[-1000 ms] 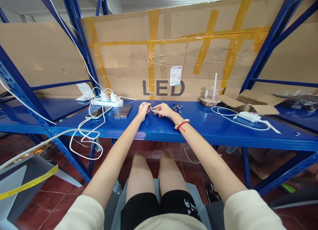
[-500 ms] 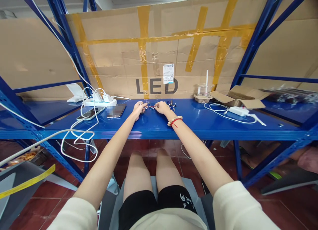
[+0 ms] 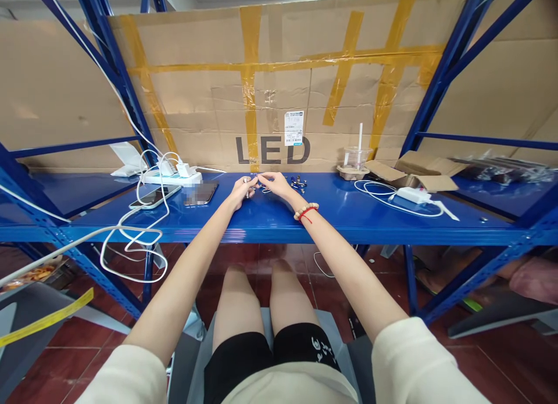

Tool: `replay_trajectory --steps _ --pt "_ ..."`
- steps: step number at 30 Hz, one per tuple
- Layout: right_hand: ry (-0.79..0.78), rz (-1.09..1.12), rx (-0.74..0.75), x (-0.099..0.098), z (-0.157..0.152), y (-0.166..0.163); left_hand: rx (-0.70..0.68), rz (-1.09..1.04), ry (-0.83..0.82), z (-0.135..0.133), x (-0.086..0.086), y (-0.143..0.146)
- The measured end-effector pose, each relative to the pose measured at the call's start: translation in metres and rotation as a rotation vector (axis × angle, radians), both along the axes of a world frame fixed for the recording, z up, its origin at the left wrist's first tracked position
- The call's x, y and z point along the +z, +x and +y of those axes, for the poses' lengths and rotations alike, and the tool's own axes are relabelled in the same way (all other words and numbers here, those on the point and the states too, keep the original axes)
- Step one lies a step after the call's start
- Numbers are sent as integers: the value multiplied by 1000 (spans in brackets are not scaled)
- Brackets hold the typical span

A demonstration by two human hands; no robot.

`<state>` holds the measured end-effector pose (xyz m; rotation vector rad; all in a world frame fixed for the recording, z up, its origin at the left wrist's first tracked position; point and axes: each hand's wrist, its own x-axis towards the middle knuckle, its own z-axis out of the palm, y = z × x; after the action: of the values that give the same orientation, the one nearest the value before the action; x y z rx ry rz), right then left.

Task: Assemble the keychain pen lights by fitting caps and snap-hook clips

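Note:
Both my arms reach forward onto a blue metal shelf (image 3: 357, 215). My left hand (image 3: 242, 189) is curled, its fingertips pinching a small metal piece. My right hand (image 3: 274, 183), with a bead bracelet (image 3: 306, 211) on its wrist, is also curled, its fingers pinched on a small metal piece that almost touches the left hand's. The pieces are too small to name. More small metal parts (image 3: 298, 183) lie on the shelf just right of my right hand.
At left lie two phones (image 3: 153, 198) (image 3: 201, 193), a white power strip (image 3: 173, 175) and looping white cables (image 3: 131, 241). At right stand a plastic cup with straw (image 3: 356, 158), a white charger with cable (image 3: 407, 195) and flattened cardboard (image 3: 418, 170). A taped cardboard wall marked LED (image 3: 274, 151) backs the shelf.
My hands parted slightly half a second ago and have come together again at the shelf's middle. The camera has shifted a little, so everything sits further left and higher.

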<state>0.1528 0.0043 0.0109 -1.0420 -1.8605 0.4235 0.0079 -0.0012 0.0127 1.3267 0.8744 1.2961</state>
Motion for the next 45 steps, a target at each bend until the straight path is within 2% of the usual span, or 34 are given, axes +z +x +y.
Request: replay_trajectory --steps 2,8,10,13,16,19,22,24,28,32,37,45 --pt "-26 69 97 1 -1 -2 -48 -32 -7 -1 1 0" --pt "-127 202 233 5 -6 -1 -97 -126 19 -2 2 -3" --pt "-128 219 228 4 -4 -2 -121 -135 17 -2 2 -3" --pt "-106 276 133 2 0 -2 -113 -97 -18 -3 2 -2" --pt "-106 430 -13 4 2 0 29 -53 -32 -3 1 -1" --pt "-106 590 -109 8 0 3 246 43 62 -3 -1 -2" --pt "-114 658 -130 11 -4 3 415 253 199 -4 -3 -2" --pt "-116 651 -102 13 -7 2 450 371 283 -5 -5 -2" --pt "-94 593 -14 14 -10 -1 395 491 422 -2 -8 -2" --pt "-100 562 -14 15 -10 0 302 551 550 3 -11 -3" --pt "-146 504 -4 17 -14 -3 199 491 464 5 -12 -3" --pt "-186 501 25 21 -21 -3 321 540 556 4 -11 -5"
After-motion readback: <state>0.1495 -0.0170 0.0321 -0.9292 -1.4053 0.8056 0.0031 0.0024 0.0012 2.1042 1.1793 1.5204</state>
